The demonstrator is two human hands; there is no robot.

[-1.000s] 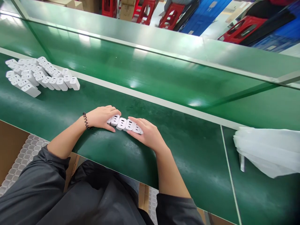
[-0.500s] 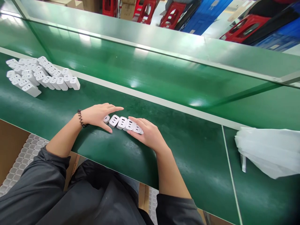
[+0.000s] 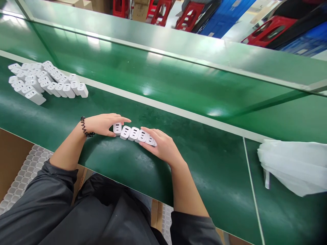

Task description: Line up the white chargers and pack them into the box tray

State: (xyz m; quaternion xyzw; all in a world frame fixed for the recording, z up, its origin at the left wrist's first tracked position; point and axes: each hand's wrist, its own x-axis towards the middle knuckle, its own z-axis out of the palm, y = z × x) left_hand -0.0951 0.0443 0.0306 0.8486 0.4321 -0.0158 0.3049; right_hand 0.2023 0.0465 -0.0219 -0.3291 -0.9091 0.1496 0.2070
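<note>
A short row of several white chargers (image 3: 133, 133) lies on the green belt (image 3: 63, 119) in front of me, socket faces up. My left hand (image 3: 102, 123), with a black coil band on the wrist, pinches the leftmost charger (image 3: 117, 128) between thumb and fingers and holds it against the row's left end. My right hand (image 3: 160, 145) lies with its fingers stretched along the row's right end, touching the last chargers and partly covering them.
A larger batch of white chargers (image 3: 43, 81) sits in rows at the far left of the belt. A crumpled clear plastic bag (image 3: 293, 166) lies at the right. A grey rail (image 3: 178, 112) runs behind the row. Red stools and blue crates stand beyond the conveyor.
My left hand drew back to the left, uncovering the leftmost charger, then closed on it and turned it upright at the row's end. My right hand stayed put.
</note>
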